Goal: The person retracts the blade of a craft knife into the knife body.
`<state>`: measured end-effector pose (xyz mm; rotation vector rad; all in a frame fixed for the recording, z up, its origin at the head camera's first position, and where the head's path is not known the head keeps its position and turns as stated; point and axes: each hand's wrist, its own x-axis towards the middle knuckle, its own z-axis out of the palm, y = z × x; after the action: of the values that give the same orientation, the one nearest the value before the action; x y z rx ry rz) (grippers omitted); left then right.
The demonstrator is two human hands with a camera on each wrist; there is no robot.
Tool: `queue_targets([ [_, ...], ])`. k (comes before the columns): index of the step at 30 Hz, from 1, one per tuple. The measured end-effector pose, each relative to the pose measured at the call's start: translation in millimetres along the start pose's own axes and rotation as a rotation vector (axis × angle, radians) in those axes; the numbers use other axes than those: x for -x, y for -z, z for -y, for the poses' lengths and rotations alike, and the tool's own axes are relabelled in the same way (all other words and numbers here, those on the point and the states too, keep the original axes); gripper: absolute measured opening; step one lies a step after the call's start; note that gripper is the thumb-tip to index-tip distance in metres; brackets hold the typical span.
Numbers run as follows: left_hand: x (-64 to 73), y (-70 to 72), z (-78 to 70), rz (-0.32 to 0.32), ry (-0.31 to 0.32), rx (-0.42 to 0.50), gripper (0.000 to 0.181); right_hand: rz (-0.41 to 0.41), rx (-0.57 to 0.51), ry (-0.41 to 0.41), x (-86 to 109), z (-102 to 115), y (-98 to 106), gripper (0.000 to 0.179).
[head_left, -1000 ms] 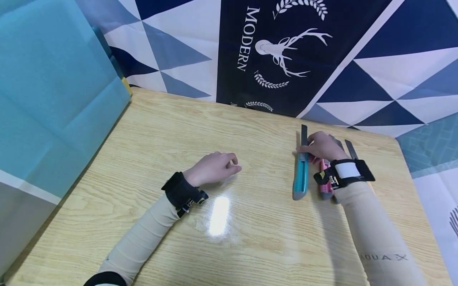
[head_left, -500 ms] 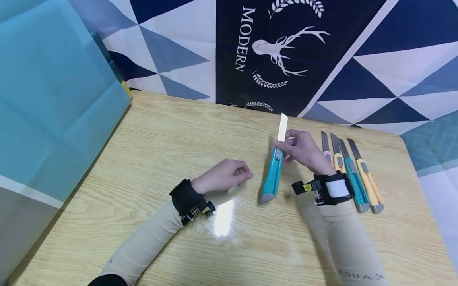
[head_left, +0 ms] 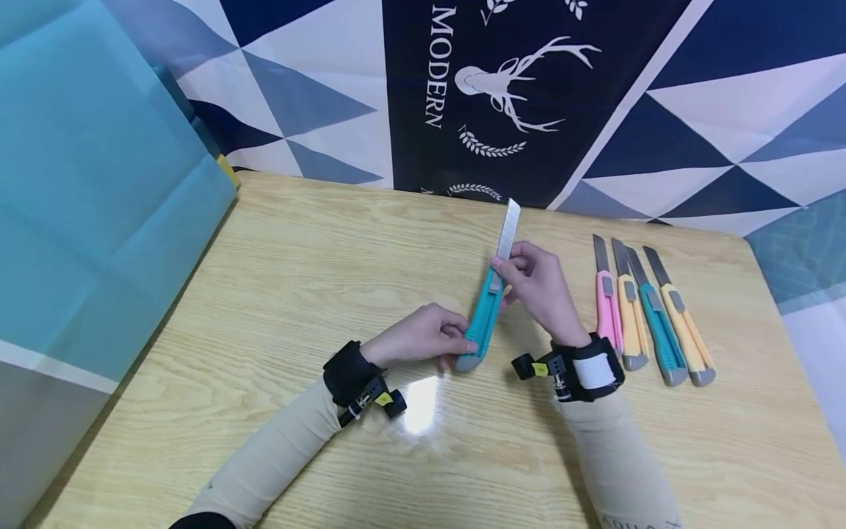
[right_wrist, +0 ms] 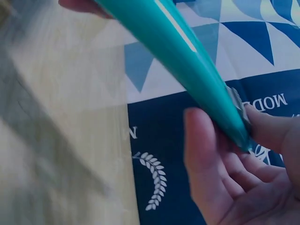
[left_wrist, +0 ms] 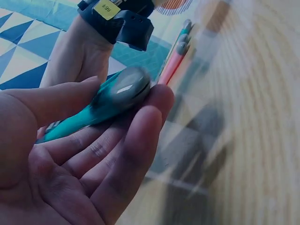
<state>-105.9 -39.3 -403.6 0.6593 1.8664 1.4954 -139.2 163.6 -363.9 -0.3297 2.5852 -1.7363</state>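
Observation:
A teal utility knife (head_left: 485,316) with its blade out is held between both hands above the table, blade tip pointing away toward the backdrop. My right hand (head_left: 538,278) pinches it near the blade end, thumb by the grey slider. At the grey butt end, my left hand (head_left: 426,336) has its thumb on the handle's side and its fingers beneath. The left wrist view shows the grey end cap (left_wrist: 132,87) between thumb and fingers. In the right wrist view the teal handle (right_wrist: 187,70) runs diagonally into the right hand's grip.
To the right, several utility knives lie side by side with blades out: a pink one (head_left: 606,308), a yellow one (head_left: 632,323), a teal one (head_left: 663,334) and another yellow one (head_left: 687,330). A blue covered box (head_left: 112,184) borders the table's left side. A patterned cloth (head_left: 317,88) hangs behind.
My right hand has lifted the teal knife from beside the other knives and carried it left. My left hand has moved slightly right and taken hold of its butt end.

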Motion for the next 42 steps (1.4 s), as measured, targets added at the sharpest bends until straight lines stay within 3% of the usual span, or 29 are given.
queue_targets([
  [4, -1.4, -3.4, 3.2, 0.001, 0.007, 0.019, 0.012, -0.042, -0.013, 0.026, 8.0, 14.2, -4.1, 0.022],
  [9, -3.6, -7.0, 6.0, -0.051, -0.017, -0.015, 0.008, -0.049, -0.004, 0.057, 12.7, 26.8, -7.0, 0.025],
  [17, -4.8, -9.3, 10.4, -0.096, -0.046, -0.041, 0.009, 0.029, -0.071, -0.089, 7.2, -1.0, -14.3, 0.043],
  [30, -7.6, -15.5, 15.7, -0.170, -0.016, -0.140, 0.006, 0.028, -0.018, -0.076, 10.8, -9.2, -22.4, 0.045],
  [38, -9.2, -18.7, 16.4, -0.182, -0.048, -0.182, 0.010, -0.004, 0.033, -0.083, 12.6, -11.1, -21.4, 0.044],
  [42, -7.7, -21.1, 9.8, -0.198, -0.057, -0.209, 0.010, -0.033, 0.072, -0.081, 12.9, -12.8, -20.1, 0.044],
])
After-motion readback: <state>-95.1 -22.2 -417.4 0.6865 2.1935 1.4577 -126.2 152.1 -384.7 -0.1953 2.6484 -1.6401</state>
